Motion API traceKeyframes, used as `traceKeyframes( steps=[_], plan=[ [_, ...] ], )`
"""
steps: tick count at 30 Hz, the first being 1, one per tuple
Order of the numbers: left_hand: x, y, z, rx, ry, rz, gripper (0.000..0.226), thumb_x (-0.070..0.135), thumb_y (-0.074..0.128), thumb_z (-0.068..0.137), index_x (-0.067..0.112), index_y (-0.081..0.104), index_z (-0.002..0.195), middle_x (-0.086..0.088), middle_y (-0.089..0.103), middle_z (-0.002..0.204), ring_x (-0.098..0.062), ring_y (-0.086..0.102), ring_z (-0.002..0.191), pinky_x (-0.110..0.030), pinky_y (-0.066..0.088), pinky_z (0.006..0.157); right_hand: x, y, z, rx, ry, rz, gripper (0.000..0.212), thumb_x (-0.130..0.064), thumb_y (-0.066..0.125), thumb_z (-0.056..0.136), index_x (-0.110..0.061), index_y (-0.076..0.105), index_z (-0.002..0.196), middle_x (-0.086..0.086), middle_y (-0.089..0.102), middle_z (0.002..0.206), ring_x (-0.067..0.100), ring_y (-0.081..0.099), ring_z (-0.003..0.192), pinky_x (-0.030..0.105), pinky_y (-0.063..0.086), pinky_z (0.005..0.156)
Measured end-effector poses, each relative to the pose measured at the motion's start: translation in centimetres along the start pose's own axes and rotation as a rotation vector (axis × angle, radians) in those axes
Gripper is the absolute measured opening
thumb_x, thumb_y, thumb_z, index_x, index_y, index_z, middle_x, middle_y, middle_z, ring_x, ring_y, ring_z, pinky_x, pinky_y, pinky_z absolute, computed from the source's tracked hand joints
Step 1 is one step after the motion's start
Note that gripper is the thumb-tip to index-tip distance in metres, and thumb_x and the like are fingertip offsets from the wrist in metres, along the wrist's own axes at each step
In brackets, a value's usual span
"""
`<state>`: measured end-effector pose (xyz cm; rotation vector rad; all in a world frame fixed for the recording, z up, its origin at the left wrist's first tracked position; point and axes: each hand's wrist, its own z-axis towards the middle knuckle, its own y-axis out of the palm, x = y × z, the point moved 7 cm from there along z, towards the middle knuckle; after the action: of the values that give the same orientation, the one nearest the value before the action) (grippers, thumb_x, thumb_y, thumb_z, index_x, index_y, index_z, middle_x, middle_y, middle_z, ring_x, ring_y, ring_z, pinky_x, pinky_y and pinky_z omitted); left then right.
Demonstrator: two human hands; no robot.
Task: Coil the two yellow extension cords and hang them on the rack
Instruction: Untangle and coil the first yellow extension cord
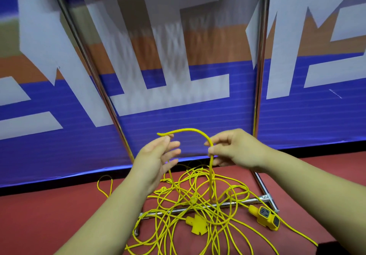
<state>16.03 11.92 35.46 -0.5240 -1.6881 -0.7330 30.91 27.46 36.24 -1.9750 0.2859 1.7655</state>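
Bare forearms are reaching in from the bottom edge, and the left hand (158,155) and right hand (233,149) are lifting an arch of yellow cord (190,129) between them, above the floor (49,215). The left thumb and forefinger are pinching one side of the arch while the other fingers are curling loosely. The right thumb and fingertips are pinching the other side, and the cord is dropping straight from there into the pile below.

Behind them, a blue, orange and white banner (178,116) is filling the background and reaching down to the red floor. The chrome rack (261,56) is standing in front of the banner, its two uprights running out of the top of the frame and its base bars lying on the floor.

Both cords (198,201) are lying in a loose tangle on the floor below the hands, with strands crossing the rack's front base bar. A yellow socket block (266,218) with dark outlets is lying at the tangle's right edge, just beside the base joint. A flat yellow fitting (197,224) is lying among the nearer strands.
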Motion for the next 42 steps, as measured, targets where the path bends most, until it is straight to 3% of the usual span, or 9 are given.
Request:
traceKeyframes(
  steps=[3, 7, 12, 17, 21, 24, 29, 36, 42],
  plan=[
    [-2.6, 1.6, -0.3, -0.206, -0.059, 0.362, 0.050, 0.043, 0.075, 0.081, 0.028, 0.064, 0.127, 0.007, 0.073, 0.117, -0.011, 0.068, 0.109, -0.037, 0.053, 0.094, -1.3, -0.2, -0.3, 0.069, -0.010, 0.206, 0.013, -0.010, 0.067, 0.093, -0.010, 0.069, 0.105, 0.005, 0.073, 0.079, 0.021, 0.075, 0.073, 0.027, 0.061, 0.066],
    [-5.2, 4.5, -1.1, -0.462, -0.008, 0.782, 0.015, 0.025, 0.066, 0.096, 0.020, 0.072, 0.107, 0.017, 0.067, 0.077, 0.005, 0.058, 0.069, -0.015, 0.044, 0.068, -1.6, -0.9, -0.4, 0.173, -0.016, 0.354, 0.010, -0.015, 0.067, 0.093, -0.015, 0.070, 0.103, 0.003, 0.075, 0.083, 0.021, 0.076, 0.075, 0.025, 0.060, 0.062],
    [-3.5, 3.2, -0.2, -0.256, -0.027, 0.558, 0.021, 0.022, 0.050, 0.104, 0.014, 0.069, 0.100, -0.002, 0.071, 0.079, -0.021, 0.072, 0.073, -0.026, 0.050, 0.064, -0.6, -2.0, -0.3, 0.196, 0.016, 0.411, 0.013, -0.016, 0.061, 0.097, -0.017, 0.069, 0.107, 0.006, 0.076, 0.086, 0.021, 0.076, 0.084, 0.029, 0.061, 0.075],
    [0.7, 2.1, -0.1, -0.136, 0.140, 0.425, 0.025, 0.026, 0.049, 0.104, 0.018, 0.072, 0.099, 0.002, 0.032, 0.057, -0.013, 0.032, 0.051, -0.029, 0.037, 0.052, 2.7, -1.4, -0.5, 0.059, 0.164, 0.118, 0.021, -0.015, 0.068, 0.092, -0.010, 0.065, 0.112, 0.022, 0.072, 0.097, 0.028, 0.074, 0.095, 0.036, 0.057, 0.083],
    [3.3, 2.4, -1.3, -0.176, 0.273, 0.668, 0.034, 0.044, 0.047, 0.102, 0.029, 0.073, 0.087, -0.009, 0.029, 0.061, -0.019, 0.026, 0.053, -0.029, 0.023, 0.049, 2.0, -2.7, 0.2, 0.265, 0.012, -0.118, 0.044, -0.022, 0.081, 0.080, -0.027, 0.058, 0.116, -0.006, 0.063, 0.115, 0.020, 0.068, 0.099, 0.035, 0.054, 0.082],
    [3.9, 3.0, -2.4, -0.248, 0.277, 0.631, 0.036, 0.048, 0.048, 0.097, 0.024, 0.071, 0.081, -0.012, 0.027, 0.062, -0.020, 0.023, 0.055, -0.032, 0.020, 0.051, 0.7, -0.2, 0.2, 0.043, -0.122, -0.275, 0.060, -0.027, 0.082, 0.081, -0.038, 0.051, 0.131, -0.015, 0.053, 0.134, 0.007, 0.059, 0.114, 0.027, 0.049, 0.095],
    [4.5, 2.1, -2.8, -0.237, 0.247, 0.497, 0.036, 0.028, 0.047, 0.105, 0.007, 0.068, 0.085, 0.000, 0.040, 0.061, -0.014, 0.039, 0.055, -0.024, 0.039, 0.056, 1.6, 1.4, 0.3, -0.127, -0.113, -0.407, 0.008, -0.024, 0.073, 0.089, -0.027, 0.073, 0.097, 0.003, 0.076, 0.098, 0.020, 0.069, 0.090, 0.039, 0.054, 0.090],
    [2.8, -2.7, -0.7, 0.195, 0.327, 1.006, 0.016, 0.026, 0.067, 0.092, 0.030, 0.068, 0.107, 0.004, 0.061, 0.107, -0.009, 0.060, 0.097, -0.030, 0.046, 0.092, -0.9, -1.3, -0.2, 0.032, -0.034, -0.073, 0.007, -0.010, 0.073, 0.088, -0.005, 0.072, 0.093, 0.008, 0.072, 0.072, 0.014, 0.067, 0.062, 0.027, 0.058, 0.062],
    [-2.6, 4.9, -2.4, -0.403, 0.256, 1.022, 0.038, 0.037, 0.075, 0.085, 0.031, 0.067, 0.122, 0.008, 0.063, 0.110, 0.001, 0.060, 0.100, -0.020, 0.045, 0.091, -1.9, 0.0, -0.4, 0.101, 0.047, 0.294, 0.007, -0.016, 0.072, 0.090, -0.011, 0.070, 0.094, 0.003, 0.073, 0.080, 0.013, 0.071, 0.067, 0.018, 0.055, 0.054]
  ],
)
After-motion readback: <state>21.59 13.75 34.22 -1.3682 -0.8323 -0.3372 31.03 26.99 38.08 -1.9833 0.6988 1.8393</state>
